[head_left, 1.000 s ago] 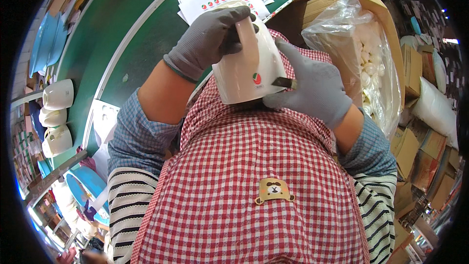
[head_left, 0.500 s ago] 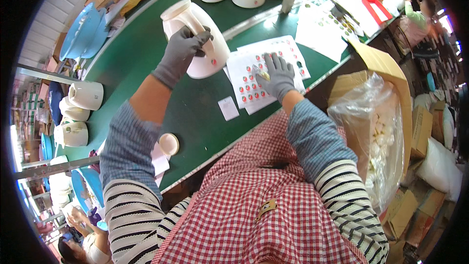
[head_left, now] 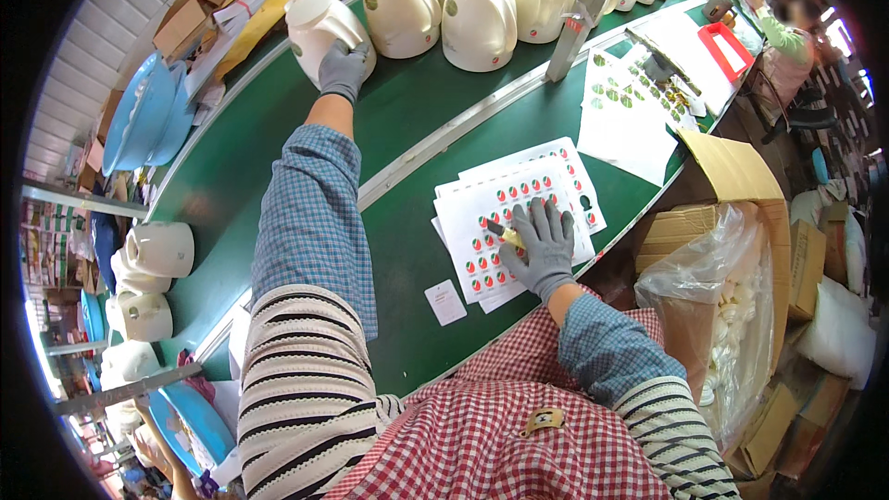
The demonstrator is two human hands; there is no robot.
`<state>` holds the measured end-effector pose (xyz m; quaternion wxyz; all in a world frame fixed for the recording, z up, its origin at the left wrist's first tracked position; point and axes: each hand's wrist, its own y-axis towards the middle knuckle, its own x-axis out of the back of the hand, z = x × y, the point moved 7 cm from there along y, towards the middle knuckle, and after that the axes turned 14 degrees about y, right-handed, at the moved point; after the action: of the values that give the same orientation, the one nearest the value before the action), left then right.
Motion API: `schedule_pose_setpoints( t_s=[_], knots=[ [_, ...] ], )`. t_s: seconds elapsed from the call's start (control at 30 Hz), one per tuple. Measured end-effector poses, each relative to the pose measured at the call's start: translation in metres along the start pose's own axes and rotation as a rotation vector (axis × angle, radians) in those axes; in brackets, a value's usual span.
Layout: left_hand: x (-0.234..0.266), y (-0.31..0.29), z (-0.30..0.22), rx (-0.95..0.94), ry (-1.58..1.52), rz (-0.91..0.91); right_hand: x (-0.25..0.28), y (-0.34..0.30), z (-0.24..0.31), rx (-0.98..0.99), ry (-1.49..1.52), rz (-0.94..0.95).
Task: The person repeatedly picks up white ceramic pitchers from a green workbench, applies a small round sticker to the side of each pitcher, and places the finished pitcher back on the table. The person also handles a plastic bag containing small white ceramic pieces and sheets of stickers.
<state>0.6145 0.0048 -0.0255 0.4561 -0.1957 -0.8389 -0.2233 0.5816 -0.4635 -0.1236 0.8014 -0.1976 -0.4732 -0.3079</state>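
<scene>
At the far left of the green work surface, my left hand (head_left: 343, 70), in a grey glove, is closed on the handle of a cream-white jug (head_left: 310, 35). The jug is at the left end of a row of similar jugs (head_left: 481, 28). My right hand (head_left: 544, 245), also gloved in grey, lies over white sheets of round red-and-green stickers (head_left: 460, 213). Its fingers are spread, and a small yellow-handled tool (head_left: 511, 238) with a dark tip is tucked between thumb and forefinger. A small white card (head_left: 445, 303) lies beside the sheets.
A metal rail (head_left: 407, 167) runs along the green table (head_left: 306, 185), and a post (head_left: 572, 42) rises from it. To the right is an open carton (head_left: 681, 241) lined with plastic. Blue basins (head_left: 139, 116) and more jugs (head_left: 159, 250) are at left. Another person (head_left: 787, 60) sits far right.
My left hand has carried the jug away from me to the jug row. My right hand stays on the sticker sheets. The view has shifted, and my left arm now reaches farther out.
</scene>
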Motion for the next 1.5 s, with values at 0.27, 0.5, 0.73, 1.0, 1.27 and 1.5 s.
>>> schedule_pose_setpoints(
  t_s=[0.27,0.5,0.73,1.0,1.27,1.5],
  knots=[
    [0.006,-0.002,0.001,0.082,-0.030,-0.060,-0.002,-0.002,-0.001,0.036,0.044,-0.034],
    [-0.023,-0.247,-0.108,-0.383,-0.698,0.202,-0.005,-0.003,-0.009,0.094,0.163,-0.166],
    [-0.021,-0.462,-0.154,-0.852,-0.638,0.473,0.136,-0.081,-0.052,0.280,0.458,-0.636],
    [-0.021,-0.527,-0.119,-0.643,-0.623,0.801,0.266,-0.365,-0.341,-0.647,0.623,-0.843],
    [-0.003,-0.549,-0.153,-0.968,-0.183,0.551,0.145,-0.421,-0.435,-1.174,0.332,0.061],
    [0.015,-0.547,-0.170,-1.087,-0.143,0.434,0.095,-0.397,-0.444,-0.898,0.143,0.198]
  ],
)
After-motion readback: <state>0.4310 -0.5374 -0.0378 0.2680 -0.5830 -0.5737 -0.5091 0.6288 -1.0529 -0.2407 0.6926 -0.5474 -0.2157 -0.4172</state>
